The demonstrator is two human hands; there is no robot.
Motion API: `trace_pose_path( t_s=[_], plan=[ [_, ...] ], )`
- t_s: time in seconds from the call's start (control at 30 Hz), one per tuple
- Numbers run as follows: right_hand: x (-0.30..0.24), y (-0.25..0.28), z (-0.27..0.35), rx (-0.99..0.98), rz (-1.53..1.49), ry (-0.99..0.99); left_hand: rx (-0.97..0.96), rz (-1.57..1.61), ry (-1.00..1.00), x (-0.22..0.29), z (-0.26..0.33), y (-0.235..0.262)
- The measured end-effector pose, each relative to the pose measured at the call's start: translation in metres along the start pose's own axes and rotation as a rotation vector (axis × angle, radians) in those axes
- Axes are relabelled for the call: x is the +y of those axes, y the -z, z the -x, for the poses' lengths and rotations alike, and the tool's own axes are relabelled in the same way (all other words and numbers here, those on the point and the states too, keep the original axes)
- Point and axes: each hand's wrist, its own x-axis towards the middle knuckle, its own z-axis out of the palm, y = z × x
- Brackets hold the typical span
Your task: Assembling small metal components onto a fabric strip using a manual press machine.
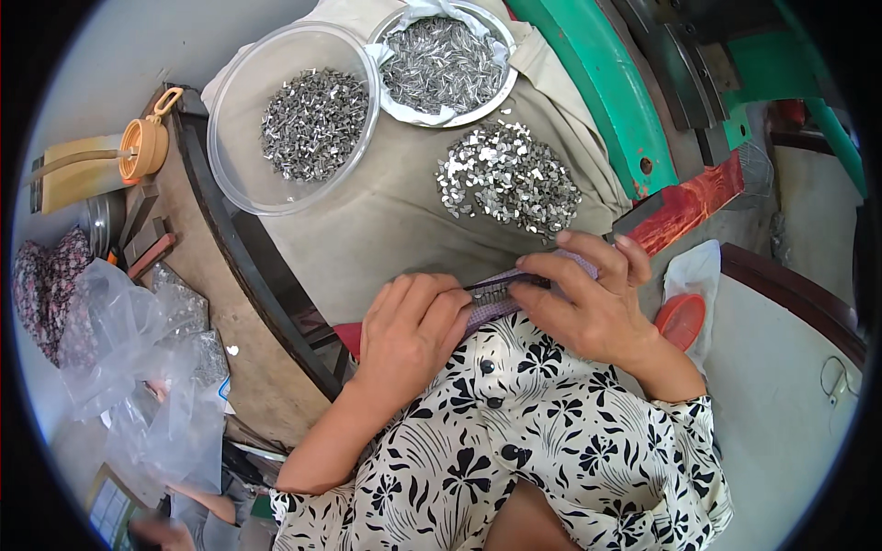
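Close to my body at the cloth's near edge lies a narrow dark strip [491, 286] with small metal pieces lined up along it. Purple checked fabric [487, 313] shows beneath and beside it. My left hand [412, 329] is closed at the strip's left end, its fingertips hidden. At the other end, my right hand [588, 298] has thumb and index finger closed about the strip, with the remaining fingers raised. Just beyond them is a loose pile of small flat metal pieces [514, 174] on the grey-brown cloth [367, 239].
A clear plastic bowl [220, 151] of small metal bits and a lined metal bowl [503, 87] of thin metal slivers stand at the back. Green machine parts [597, 83] border the right. Plastic bags [138, 367] and an orange cup [144, 147] are left; a red lid [681, 321] lies right.
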Motion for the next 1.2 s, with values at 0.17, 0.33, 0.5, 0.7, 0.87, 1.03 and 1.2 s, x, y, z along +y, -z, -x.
trace_pose_path(
  t_s=[0.17,0.33,0.5,0.7,0.87,1.03,1.2],
  plan=[
    [-0.012,-0.007,-0.011,0.032,-0.031,0.036,-0.052,0.019,0.009,-0.002,0.004,0.002],
    [-0.022,-0.016,-0.026,0.001,-0.076,0.08,-0.005,0.116,0.106,0.0,0.006,0.001],
    [-0.014,-0.007,-0.03,-0.117,-0.23,0.037,0.011,0.141,0.15,-0.003,0.011,0.004],
    [0.017,0.009,-0.005,-0.132,-0.275,-0.177,-0.009,0.162,0.08,-0.01,0.018,0.004],
    [0.023,0.005,0.011,-0.15,-0.253,-0.215,-0.006,0.109,0.086,-0.009,0.017,0.003],
    [0.024,0.003,0.009,-0.1,-0.191,-0.11,0.001,0.027,0.034,-0.008,0.016,0.012],
    [0.025,-0.003,-0.01,-0.009,-0.205,-0.082,0.058,-0.108,0.028,-0.015,0.011,0.023]
  ],
)
